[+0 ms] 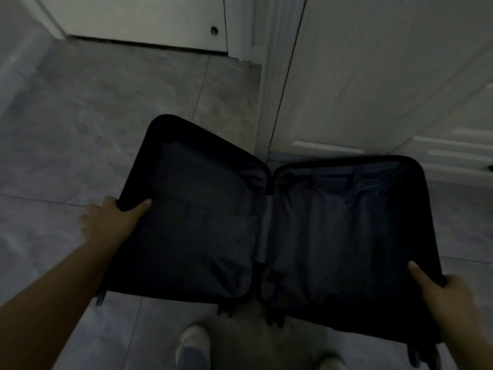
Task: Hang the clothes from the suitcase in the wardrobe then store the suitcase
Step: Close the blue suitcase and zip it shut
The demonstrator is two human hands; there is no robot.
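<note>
Left hand (112, 220) clamps the outer rim of the suitcase's (266, 231) left half, thumb inside on the lining, fingers wrapped under the edge. Right hand (442, 295) grips the outer rim of the right half the same way, thumb lying on the inner fabric. Suitcase is spread open like a book, held between both hands above the floor, wheels (274, 320) pointing toward the person. Nearest the camera: a light shoe (193, 343) directly below the case, on a darker mat (248, 340). Both halves show only dark crumpled lining; no clothes visible, though the light is dim. Grey tile floor (93, 116) underneath. Beyond it, a white panelled door (373, 89) at right, just past the hinge end, and a white base panel (146, 20) at the far wall.
</note>
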